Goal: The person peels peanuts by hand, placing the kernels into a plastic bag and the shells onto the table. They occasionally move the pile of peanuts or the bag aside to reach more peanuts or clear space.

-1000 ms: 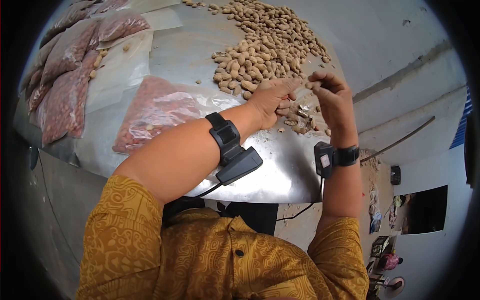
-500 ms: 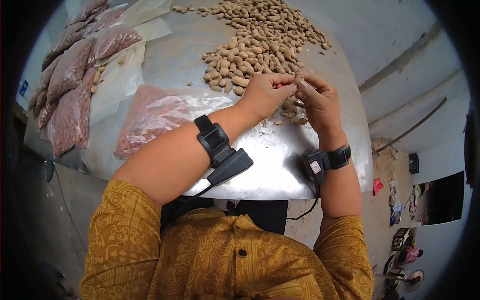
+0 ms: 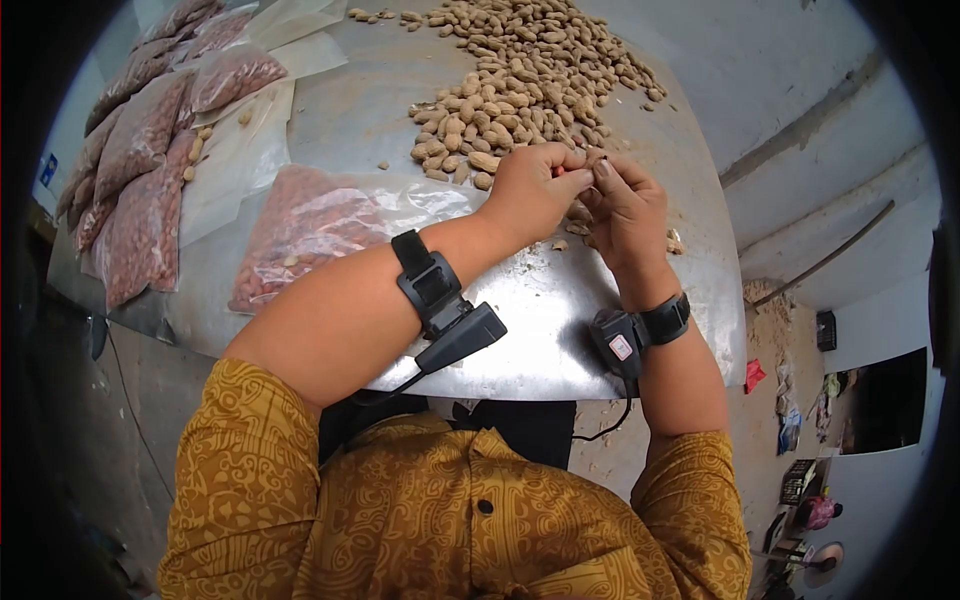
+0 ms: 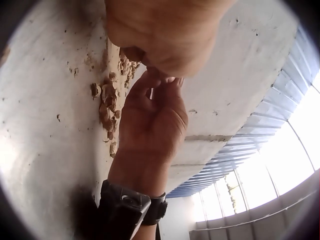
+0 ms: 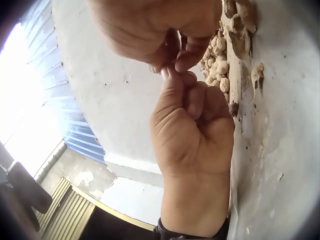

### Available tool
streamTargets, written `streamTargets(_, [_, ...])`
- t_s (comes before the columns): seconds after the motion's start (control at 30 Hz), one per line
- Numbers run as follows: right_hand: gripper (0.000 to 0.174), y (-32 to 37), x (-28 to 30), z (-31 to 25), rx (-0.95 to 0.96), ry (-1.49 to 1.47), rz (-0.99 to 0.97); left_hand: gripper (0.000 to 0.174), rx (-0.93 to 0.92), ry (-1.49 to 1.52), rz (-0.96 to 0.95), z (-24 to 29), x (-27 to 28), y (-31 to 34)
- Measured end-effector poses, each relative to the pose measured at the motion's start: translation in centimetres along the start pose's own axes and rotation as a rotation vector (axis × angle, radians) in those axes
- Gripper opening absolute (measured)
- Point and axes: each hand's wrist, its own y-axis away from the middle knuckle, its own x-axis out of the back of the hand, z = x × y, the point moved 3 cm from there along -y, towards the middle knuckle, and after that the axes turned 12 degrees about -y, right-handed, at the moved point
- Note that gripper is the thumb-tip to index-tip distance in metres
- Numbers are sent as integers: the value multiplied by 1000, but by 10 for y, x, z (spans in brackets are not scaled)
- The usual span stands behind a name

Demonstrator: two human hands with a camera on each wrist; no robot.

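Observation:
My left hand [image 3: 535, 195] curls its fingers around red kernels [image 3: 558, 172], visible between thumb and forefinger. Just right of it, my right hand [image 3: 630, 215] pinches a small brown peanut pod [image 3: 597, 156], its fingertips meeting the left ones. In the left wrist view the right hand [image 4: 152, 120] has thumb and fingers together below the left hand [image 4: 165, 30]. The right wrist view shows the left thumb raised against the right hand's fingers, which hide the pod. Beyond both hands lies a heap of unshelled peanuts [image 3: 510, 90].
A partly filled bag of red kernels [image 3: 310, 235] lies left of my left hand. Several full bags [image 3: 140, 130] are stacked at the far left, beside empty clear bags [image 3: 240, 140]. Broken shells [image 3: 675, 242] lie near my right hand. A wall [image 3: 790, 90] stands beyond the metal table [image 3: 480, 370].
Over the last second my right hand has moved left from beyond the left hand's fingertips to meet them. Its wrist has since shifted slightly further left. The pod between the fingertips is now less visible.

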Motion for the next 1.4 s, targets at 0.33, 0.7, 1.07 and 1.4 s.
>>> streamTargets(0.33, [17,0,1,7,-22,-142,53,12,61,401,4,-8,-6,-2])
streamTargets(0.7, [22,-3,-1,4,34,-115,11,16,457,1083,-158,-11,-6,0])
streamTargets(1.07, [20,-3,-32,-26,481,1027,-412,20,694,1278,-222,-12,-9,2])
streamTargets(1.4, [18,-6,-51,-41,448,1144,-501,19,702,1274,-280,-10,-7,1])
